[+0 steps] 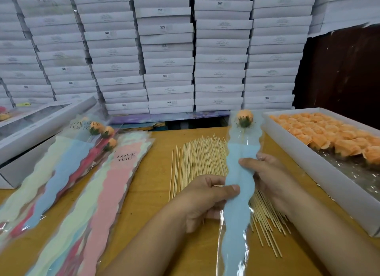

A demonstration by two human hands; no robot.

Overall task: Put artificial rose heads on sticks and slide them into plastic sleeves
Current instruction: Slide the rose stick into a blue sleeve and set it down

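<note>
A blue sleeve (239, 173) with one rose head (244, 117) inside is held upright over the stick pile (200, 160).

The sleeve is pinched by the left hand (202, 199) at its lower middle, thumb pressed on the front, and gripped by the right hand (271, 177) just above, fingers curled round its edge; the rose sits at the sleeve's top, well above both grips. Left of the pile, three finished roses (106, 132) are laid on stacked sleeves (111, 185). Right of the pile, one tray (304, 164) holds many orange heads, too many to count.
</note>
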